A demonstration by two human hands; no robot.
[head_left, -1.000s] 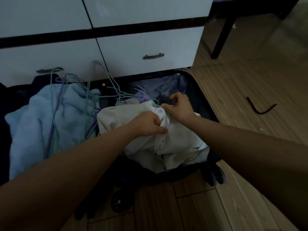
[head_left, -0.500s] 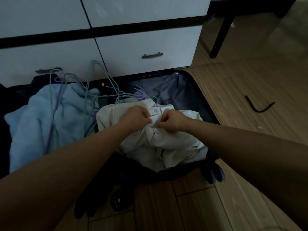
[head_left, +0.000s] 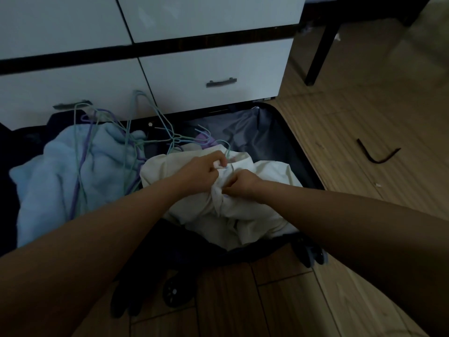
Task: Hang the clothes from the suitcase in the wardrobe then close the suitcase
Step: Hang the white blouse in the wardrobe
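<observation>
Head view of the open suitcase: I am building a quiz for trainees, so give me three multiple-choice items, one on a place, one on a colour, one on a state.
1. Where do the wire hangers lie?
A. On the light blue garment
B. On the wooden floor
C. Inside a drawer

2. What colour is the garment that both hands hold?
A. Red
B. Cream-white
C. Black

3. What state is the suitcase in?
A. Zipped shut
B. Standing upright
C. Lying open on the floor

Key: 1 A, the hangers rest across the light blue garment. 2 B, the left hand and right hand have their grip on pale cream cloth. 3 C, its lining and contents show.
</observation>
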